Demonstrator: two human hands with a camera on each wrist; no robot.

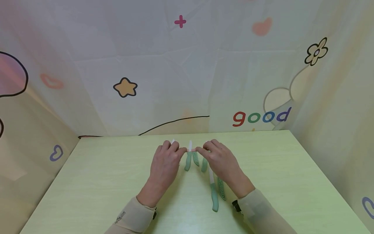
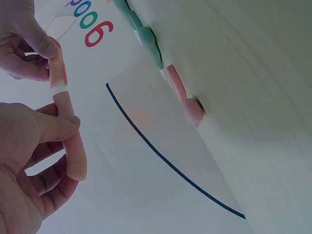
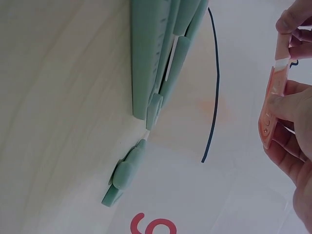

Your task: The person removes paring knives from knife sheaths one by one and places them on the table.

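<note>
Raised over the table, my left hand (image 1: 166, 159) grips the pink handle (image 2: 75, 161) of a small knife between thumb and curled fingers. A patterned pink sheath (image 3: 267, 122) covers most of the blade, and my right hand (image 1: 220, 159) pinches it with thumb and fingers. Between handle and sheath a short white strip of blade (image 2: 59, 89) shows. In the head view, both hands partly hide the pink knife. Below them on the table lie a green-handled knife (image 1: 188, 162) with a white blade and a patterned green sheath (image 1: 195, 158).
Nearer my right forearm lie a longer green-handled knife (image 1: 214, 198) and its patterned green sheath (image 1: 221, 188). Another green handle (image 1: 204, 165) shows beside my right hand. A pink piece with a rounded end (image 2: 194, 112) lies on the table (image 1: 102, 182). A printed curtain (image 1: 181, 81) stands behind.
</note>
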